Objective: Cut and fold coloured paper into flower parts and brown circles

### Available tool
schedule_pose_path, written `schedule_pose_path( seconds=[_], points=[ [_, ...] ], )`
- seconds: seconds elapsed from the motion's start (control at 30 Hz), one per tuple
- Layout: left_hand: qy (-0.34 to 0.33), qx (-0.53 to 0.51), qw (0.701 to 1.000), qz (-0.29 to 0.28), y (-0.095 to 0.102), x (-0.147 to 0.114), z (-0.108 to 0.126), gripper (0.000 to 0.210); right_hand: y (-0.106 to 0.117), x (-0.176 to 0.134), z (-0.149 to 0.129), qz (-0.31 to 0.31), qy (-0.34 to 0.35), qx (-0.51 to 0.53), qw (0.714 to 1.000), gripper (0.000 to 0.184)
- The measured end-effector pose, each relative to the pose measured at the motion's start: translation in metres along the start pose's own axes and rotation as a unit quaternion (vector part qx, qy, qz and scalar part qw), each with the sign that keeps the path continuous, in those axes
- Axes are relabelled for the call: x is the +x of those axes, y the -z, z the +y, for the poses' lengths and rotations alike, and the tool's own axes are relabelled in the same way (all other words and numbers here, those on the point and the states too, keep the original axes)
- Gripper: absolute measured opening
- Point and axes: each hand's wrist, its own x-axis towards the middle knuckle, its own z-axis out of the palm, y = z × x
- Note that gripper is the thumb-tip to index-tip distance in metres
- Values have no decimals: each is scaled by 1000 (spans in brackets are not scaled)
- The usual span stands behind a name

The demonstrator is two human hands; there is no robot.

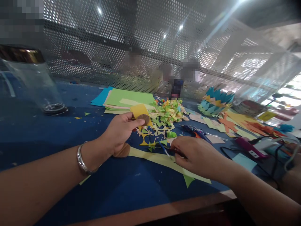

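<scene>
Left fingers [135, 124] pinched closed on yellow paper [138, 109] and a brown disc [145, 118]; should handle light, bendy, easy to crease, so grip flat where they overlap. Right fingers [178, 142] curled near a slim blue tool [165, 149], can't tell if gripping; paper scraps [170, 112] beyond both on the counter [141, 194].
</scene>
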Motion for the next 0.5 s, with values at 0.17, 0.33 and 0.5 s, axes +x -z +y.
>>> schedule_pose_path(
  seconds=[0.17,0.33,0.5],
  points=[
    [-3,3,1000,-12,3,2,-2,17,0,5,9,8,5,-55,998,16],
    [-19,1,1000,-3,3,1,-2,18,12,-4,24,-19,5,-27,999,17],
    [-9,-1,1000,4,4,2,-5,22,14,-25,37,-82,-27,55,995,20]
  ],
)
